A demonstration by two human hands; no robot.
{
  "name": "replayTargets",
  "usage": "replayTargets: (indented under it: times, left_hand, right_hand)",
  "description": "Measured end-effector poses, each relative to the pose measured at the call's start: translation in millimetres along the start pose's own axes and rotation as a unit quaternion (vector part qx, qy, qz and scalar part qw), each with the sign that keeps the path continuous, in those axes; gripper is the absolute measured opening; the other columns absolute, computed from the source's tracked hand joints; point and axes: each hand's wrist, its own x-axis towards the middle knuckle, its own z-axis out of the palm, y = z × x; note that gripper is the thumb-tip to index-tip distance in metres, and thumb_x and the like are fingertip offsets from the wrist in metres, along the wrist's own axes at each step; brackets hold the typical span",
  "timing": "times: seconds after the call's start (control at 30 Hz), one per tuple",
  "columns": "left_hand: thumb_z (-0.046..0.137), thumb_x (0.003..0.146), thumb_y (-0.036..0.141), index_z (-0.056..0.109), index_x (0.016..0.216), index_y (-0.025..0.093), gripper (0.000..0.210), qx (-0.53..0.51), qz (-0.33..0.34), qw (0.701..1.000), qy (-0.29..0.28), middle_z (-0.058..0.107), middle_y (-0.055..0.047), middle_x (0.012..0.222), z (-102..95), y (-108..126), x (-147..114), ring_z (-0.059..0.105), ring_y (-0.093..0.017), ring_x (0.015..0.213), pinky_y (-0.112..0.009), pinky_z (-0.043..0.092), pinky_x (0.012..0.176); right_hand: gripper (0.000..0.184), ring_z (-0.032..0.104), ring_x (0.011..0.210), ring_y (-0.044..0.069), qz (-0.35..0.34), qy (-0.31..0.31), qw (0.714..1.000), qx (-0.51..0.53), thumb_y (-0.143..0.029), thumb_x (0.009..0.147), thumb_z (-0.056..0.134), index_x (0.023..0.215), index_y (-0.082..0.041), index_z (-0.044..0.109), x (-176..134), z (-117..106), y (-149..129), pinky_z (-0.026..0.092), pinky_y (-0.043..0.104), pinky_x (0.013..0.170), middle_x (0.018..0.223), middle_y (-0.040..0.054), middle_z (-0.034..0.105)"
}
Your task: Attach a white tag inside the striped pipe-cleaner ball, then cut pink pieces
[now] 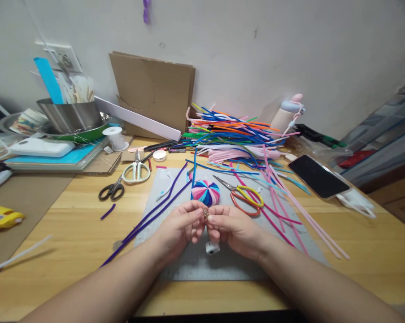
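Note:
My left hand (188, 220) and my right hand (231, 224) meet over the grey cutting mat (185, 264). Their thumbs and fingertips pinch a small brownish, metallic-looking piece (205, 212) between them; its exact kind is too small to make out. Just beyond the fingertips lies a round, striped pipe-cleaner ball (205, 193) in pink, blue, white and purple. Below the hands a small white object with a dark spot (212, 248) shows, partly covered by fingers. Scissors with yellow and orange handles (246, 197) rest on the mat, right of the ball.
A heap of coloured pipe cleaners (236, 134) lies at the back, with purple ones (155, 211) to the left. Further around are black-handled scissors (111, 190), white-handled cutters (137, 172), a thread spool (115, 138), a phone (318, 176) and a yellow glue gun (2, 220).

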Motion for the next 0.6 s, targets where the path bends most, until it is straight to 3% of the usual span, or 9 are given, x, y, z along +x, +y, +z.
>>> replayTargets:
  times: [0.3,0.6]
  left_hand:
    - [0.072,0.069,0.036,0.067,0.08,0.014,0.026,0.075,0.042,0.996,-0.017,0.058,0.001,0.055,-2.4,1.8,-0.3,0.044,-0.004,0.04,-0.015,0.032,0.038]
    - [0.07,0.072,0.035,0.064,0.077,0.012,0.024,0.049,0.032,0.997,-0.044,0.056,0.002,0.051,-5.8,-1.4,0.0,0.041,-0.004,0.038,-0.015,0.031,0.037]
  right_hand:
    - [0.019,0.043,0.046,0.004,0.025,-0.029,0.998,0.047,-0.025,0.071,0.074,0.076,-0.009,0.064,-2.2,3.1,-3.9,0.037,0.014,0.044,0.056,-0.0021,0.053]
    - [0.02,0.044,0.046,0.003,0.06,-0.072,0.992,0.081,-0.023,0.071,0.073,0.08,-0.009,0.063,-4.1,3.1,-5.2,0.037,0.015,0.046,0.059,-0.0029,0.052]
